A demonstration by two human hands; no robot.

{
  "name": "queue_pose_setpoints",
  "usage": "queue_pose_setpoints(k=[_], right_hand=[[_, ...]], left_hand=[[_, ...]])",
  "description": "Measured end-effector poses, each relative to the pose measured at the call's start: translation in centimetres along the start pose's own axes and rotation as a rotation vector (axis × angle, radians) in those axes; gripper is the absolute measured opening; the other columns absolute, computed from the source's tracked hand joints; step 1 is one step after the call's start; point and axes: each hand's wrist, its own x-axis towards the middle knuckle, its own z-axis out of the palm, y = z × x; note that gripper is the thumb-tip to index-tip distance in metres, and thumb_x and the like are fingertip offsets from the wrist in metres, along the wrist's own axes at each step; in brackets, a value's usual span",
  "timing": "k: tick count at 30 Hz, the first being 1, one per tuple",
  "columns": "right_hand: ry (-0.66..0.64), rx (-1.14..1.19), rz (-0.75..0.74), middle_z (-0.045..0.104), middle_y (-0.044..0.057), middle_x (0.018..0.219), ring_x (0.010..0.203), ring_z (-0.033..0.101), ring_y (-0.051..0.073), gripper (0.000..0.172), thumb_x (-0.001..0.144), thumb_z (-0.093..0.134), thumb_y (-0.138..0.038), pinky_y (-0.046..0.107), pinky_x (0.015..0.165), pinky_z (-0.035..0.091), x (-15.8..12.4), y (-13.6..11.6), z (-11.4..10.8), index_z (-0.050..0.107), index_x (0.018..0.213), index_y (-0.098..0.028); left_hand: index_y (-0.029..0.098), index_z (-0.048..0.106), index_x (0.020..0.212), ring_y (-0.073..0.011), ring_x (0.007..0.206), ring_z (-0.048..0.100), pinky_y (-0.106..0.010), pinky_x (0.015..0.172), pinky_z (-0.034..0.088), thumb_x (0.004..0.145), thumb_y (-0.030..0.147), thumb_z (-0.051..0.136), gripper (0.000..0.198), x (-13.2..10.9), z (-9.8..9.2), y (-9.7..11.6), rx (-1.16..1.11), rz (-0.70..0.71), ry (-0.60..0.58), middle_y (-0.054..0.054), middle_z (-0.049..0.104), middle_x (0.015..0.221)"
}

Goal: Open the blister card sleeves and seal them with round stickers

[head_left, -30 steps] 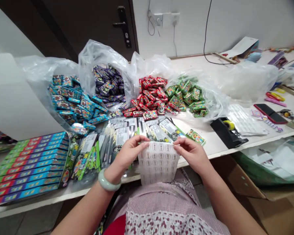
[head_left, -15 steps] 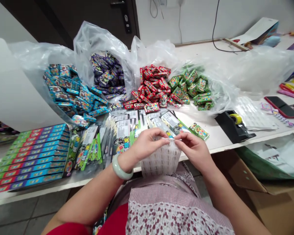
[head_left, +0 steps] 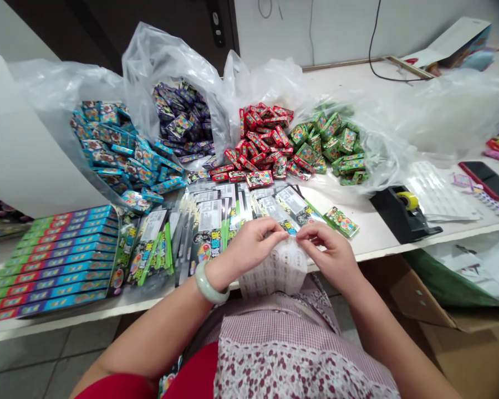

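Note:
Both my hands hold a clear sticker sheet (head_left: 274, 271) printed with round labels, just over the table's front edge. My left hand (head_left: 249, 246), with a pale green bangle on the wrist, pinches the sheet's top edge. My right hand (head_left: 330, 252) pinches the same top edge close beside it, fingertips almost touching. Behind my hands, flat packaged card packs (head_left: 216, 221) lie fanned on the white table (head_left: 370, 233). One small green box (head_left: 341, 221) lies alone to the right of them.
Open plastic bags hold piles of small boxes: blue (head_left: 116, 149), purple (head_left: 183, 122), red (head_left: 261, 144), green (head_left: 332, 147). Long striped boxes (head_left: 54, 266) are stacked at left. A black tape dispenser (head_left: 403, 213), sticker sheets (head_left: 436, 194) and a phone (head_left: 488, 180) lie right. Cardboard boxes (head_left: 466, 338) stand below.
My two hands have come closer together along the top edge of the sticker sheet, which now bends more. The camera has tilted down slightly.

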Motion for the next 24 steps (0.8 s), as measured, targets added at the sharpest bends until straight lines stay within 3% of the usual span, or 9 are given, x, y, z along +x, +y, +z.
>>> queue_pose_setpoints(k=[2, 7, 15, 18, 24], right_hand=[[-0.003, 0.021, 0.002, 0.065, 0.004, 0.089, 0.090, 0.061, 0.019, 0.007, 0.086, 0.057, -0.021, 0.028, 0.068, 0.051, 0.09, 0.03, 0.05, 0.064, 0.084, -0.022], [0.011, 0.057, 0.088, 0.066, 0.003, 0.085, 0.073, 0.061, 0.016, 0.009, 0.084, 0.062, -0.026, 0.028, 0.064, 0.051, 0.11, 0.25, 0.27, 0.064, 0.092, -0.022], [0.006, -0.106, -0.096, 0.067, 0.004, 0.088, 0.084, 0.062, 0.020, 0.014, 0.087, 0.052, -0.018, 0.031, 0.069, 0.050, 0.09, 0.74, 0.31, 0.065, 0.090, -0.024], [0.006, -0.126, -0.159, 0.066, 0.004, 0.093, 0.093, 0.061, 0.021, 0.016, 0.086, 0.053, -0.015, 0.035, 0.078, 0.050, 0.38, 0.83, 0.21, 0.064, 0.091, -0.025], [0.002, -0.183, -0.214, 0.064, 0.005, 0.099, 0.098, 0.061, 0.021, 0.017, 0.089, 0.054, -0.016, 0.037, 0.084, 0.050, 0.88, 0.93, -0.11, 0.066, 0.095, -0.026]], left_hand=[[0.019, 0.063, 0.069, -0.0128, 0.066, 0.054, -0.028, 0.066, 0.041, 0.085, 0.027, 0.056, 0.020, 0.00, 0.02, -0.12, -0.016, 0.004, 0.008, 0.000, 0.062, 0.069], [0.020, 0.065, 0.073, -0.0139, 0.071, 0.057, -0.029, 0.070, 0.044, 0.084, 0.027, 0.059, 0.014, -0.20, 0.03, -0.21, -0.045, 0.008, 0.045, -0.002, 0.065, 0.074], [0.019, 0.064, 0.070, -0.0139, 0.069, 0.057, -0.028, 0.067, 0.043, 0.082, 0.028, 0.059, 0.015, 0.03, 0.17, -0.32, -0.070, -0.036, 0.065, -0.001, 0.065, 0.070], [0.018, 0.064, 0.069, -0.0135, 0.068, 0.056, -0.028, 0.065, 0.043, 0.081, 0.028, 0.059, 0.016, 0.21, 0.25, -0.48, -0.079, -0.049, 0.075, -0.001, 0.064, 0.069], [0.017, 0.064, 0.070, -0.0129, 0.066, 0.055, -0.027, 0.063, 0.042, 0.081, 0.028, 0.059, 0.017, 0.32, 0.26, -0.69, -0.106, -0.082, 0.075, -0.001, 0.063, 0.068]])
